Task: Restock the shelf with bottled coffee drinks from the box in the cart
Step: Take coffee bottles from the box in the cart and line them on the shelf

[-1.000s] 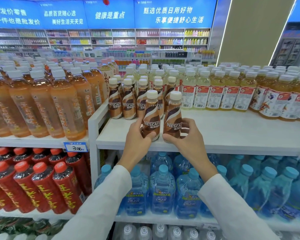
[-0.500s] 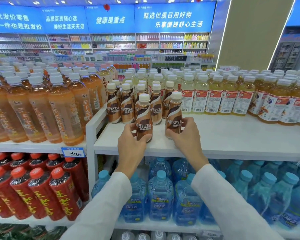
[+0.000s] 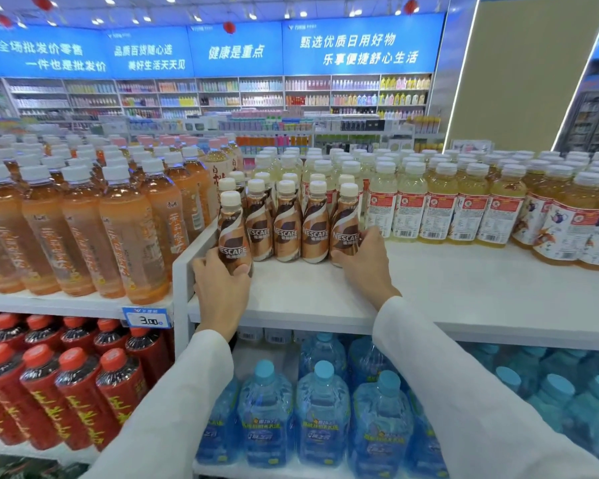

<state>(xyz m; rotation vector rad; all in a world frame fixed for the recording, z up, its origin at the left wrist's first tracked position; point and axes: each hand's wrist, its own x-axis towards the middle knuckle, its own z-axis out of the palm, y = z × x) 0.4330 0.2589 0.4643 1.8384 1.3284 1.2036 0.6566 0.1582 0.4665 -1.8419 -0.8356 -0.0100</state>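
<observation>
Coffee bottles (image 3: 286, 233) stand in row on white shelf (image 3: 464, 292), between hands. Left hand (image 3: 222, 288) grips base of leftmost bottle (image 3: 233, 233), thumb and fingers curled round it, slightly nearer than row. Right hand (image 3: 367, 264) wraps lower part of rightmost bottle (image 3: 346, 226), upright, just beside neighbour. Yellow drink bottles (image 3: 440, 209) just right of right hand; orange tea bottles (image 3: 118, 229) left of left hand; blue water bottles (image 3: 322, 409) below both.

NESCAFE on coffee bottles (image 3: 286, 223); 3.00 price tag (image 3: 147, 319)
</observation>
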